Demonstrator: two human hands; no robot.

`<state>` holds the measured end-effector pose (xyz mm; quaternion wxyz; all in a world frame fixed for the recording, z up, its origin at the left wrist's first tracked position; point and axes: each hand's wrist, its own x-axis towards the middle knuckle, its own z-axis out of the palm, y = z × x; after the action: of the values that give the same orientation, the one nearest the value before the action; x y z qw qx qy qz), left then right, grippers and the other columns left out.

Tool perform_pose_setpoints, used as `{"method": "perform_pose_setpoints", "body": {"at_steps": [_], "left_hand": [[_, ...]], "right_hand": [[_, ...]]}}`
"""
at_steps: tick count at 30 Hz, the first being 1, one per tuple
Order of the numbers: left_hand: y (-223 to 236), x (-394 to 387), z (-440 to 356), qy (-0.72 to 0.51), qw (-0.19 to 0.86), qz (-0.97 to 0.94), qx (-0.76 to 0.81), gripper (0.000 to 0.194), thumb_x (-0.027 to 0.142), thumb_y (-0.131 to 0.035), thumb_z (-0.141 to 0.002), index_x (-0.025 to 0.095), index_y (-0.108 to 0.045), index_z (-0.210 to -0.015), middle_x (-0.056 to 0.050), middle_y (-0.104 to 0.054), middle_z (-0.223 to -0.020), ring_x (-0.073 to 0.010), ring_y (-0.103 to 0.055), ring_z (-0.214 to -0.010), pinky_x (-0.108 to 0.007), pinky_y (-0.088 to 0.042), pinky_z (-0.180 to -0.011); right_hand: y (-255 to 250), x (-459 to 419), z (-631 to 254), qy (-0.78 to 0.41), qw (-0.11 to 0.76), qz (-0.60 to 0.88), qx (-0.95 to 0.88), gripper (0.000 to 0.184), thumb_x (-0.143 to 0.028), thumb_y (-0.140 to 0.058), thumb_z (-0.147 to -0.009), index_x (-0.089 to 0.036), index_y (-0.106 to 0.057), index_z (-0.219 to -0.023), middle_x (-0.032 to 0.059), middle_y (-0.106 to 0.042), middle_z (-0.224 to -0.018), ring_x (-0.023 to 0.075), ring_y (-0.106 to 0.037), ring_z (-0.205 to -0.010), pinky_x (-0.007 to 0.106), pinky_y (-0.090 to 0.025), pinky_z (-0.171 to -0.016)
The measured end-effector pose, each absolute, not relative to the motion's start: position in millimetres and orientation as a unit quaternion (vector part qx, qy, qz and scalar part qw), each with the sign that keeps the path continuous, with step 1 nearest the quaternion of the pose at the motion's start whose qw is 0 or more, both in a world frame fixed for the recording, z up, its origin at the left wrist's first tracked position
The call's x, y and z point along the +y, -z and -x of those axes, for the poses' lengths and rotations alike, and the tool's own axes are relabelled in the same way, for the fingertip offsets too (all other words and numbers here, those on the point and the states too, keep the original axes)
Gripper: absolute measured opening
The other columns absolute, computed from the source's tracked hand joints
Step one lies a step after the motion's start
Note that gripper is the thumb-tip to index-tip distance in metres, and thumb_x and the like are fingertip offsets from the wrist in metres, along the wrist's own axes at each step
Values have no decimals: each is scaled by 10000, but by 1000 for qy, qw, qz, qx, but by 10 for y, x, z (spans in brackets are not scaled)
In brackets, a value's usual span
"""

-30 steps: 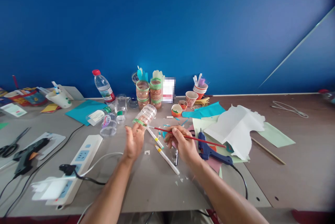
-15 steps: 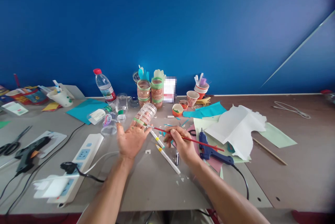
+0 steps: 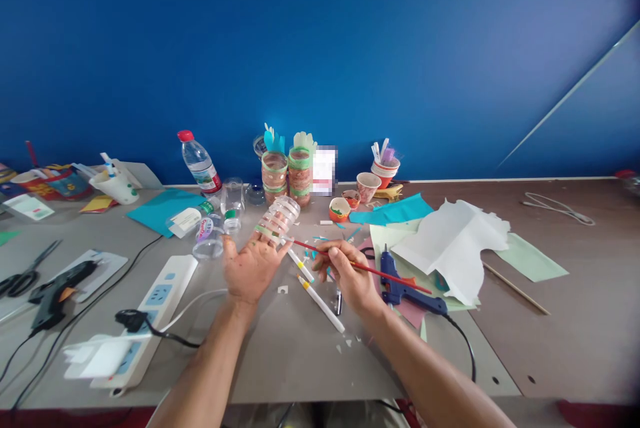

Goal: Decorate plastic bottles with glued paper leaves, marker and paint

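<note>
My left hand [image 3: 253, 269] is palm up, with its fingers pushed inside a cut clear plastic bottle [image 3: 281, 216] and holding it up. Green paint marks a band near the bottle's open end, and green specks dot the palm. Closed around a red-handled paintbrush [image 3: 395, 277], my right hand [image 3: 350, 275] keeps the brush tip against the bottle by that green band. Two white markers [image 3: 323, 307] with yellow bands lie on the table below the bottle. Behind it stand two decorated bottle containers [image 3: 300, 178] with paper petals. A small orange-rimmed cup [image 3: 339, 210] contains green paint.
A blue glue gun [image 3: 413, 295] rests on coloured paper right of my right hand, beside crumpled white paper [image 3: 440, 248]. On the left are a power strip [image 3: 160, 308], a black glue gun [image 3: 57, 295], scissors [image 3: 27, 275] and a red-capped water bottle [image 3: 200, 165].
The brush and my right hand have shifted very slightly along the bottle. My left hand and the bottle look almost unmoved.
</note>
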<state>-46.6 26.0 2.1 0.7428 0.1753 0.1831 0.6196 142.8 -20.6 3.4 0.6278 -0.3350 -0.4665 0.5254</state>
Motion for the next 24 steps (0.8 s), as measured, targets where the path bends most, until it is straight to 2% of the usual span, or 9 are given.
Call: {"method": "perform_pose_setpoints", "body": {"at_steps": [2, 5, 8, 12, 21, 24], "left_hand": [[-26, 252, 441, -614, 740, -186, 201, 722, 791, -217, -891, 246, -691, -868, -117, -730, -1228, -368, -419, -1442, -603, -176, -1240], [-53, 236, 419, -613, 742, -178, 206, 698, 782, -219, -899, 251, -655, -779, -96, -752, -1148, -345, -463, -1412, -627, -157, -1239], [-79, 231, 426, -616, 743, -169, 198, 703, 760, -205, -917, 238, -661, -801, -109, -730, -1216, -316, -468, -1411, -658, -137, -1228], [-79, 251, 465, -627, 737, -172, 184, 707, 771, -216, -910, 238, -676, -853, -118, -688, -1307, -301, -432, -1440, -646, -109, -1234], [-124, 203, 362, -617, 735, -173, 221, 745, 791, -176, -911, 238, -647, -742, -104, -733, -1189, -283, -457, -1410, -610, -103, -1244], [-111, 217, 390, -623, 732, -177, 212, 763, 777, -162, -919, 236, -692, -824, -112, -725, -1219, -293, -435, -1427, -615, -108, -1238]], "right_hand": [[-34, -206, -1412, -528, 626, 334, -467, 396, -591, -682, -831, -196, -679, -797, 37, -727, -670, 133, -586, -459, 281, -473, -479], [-31, -201, -1393, -534, 617, 343, -465, 424, -621, -691, -805, -197, -681, -794, 41, -724, -653, 146, -596, -479, 283, -474, -475], [-36, -192, -1400, -536, 608, 359, -464, 392, -583, -690, -814, -192, -683, -792, 33, -714, -622, 140, -587, -478, 276, -474, -483], [-47, -183, -1437, -531, 608, 370, -460, 320, -496, -677, -840, -184, -671, -767, 24, -706, -615, 122, -568, -449, 258, -449, -469], [-48, -186, -1411, -544, 616, 351, -449, 369, -559, -691, -811, -191, -678, -790, 38, -726, -644, 127, -571, -452, 263, -451, -460], [-47, -176, -1423, -539, 610, 362, -454, 339, -523, -693, -812, -190, -671, -754, 31, -715, -617, 124, -569, -451, 259, -452, -469]]}}
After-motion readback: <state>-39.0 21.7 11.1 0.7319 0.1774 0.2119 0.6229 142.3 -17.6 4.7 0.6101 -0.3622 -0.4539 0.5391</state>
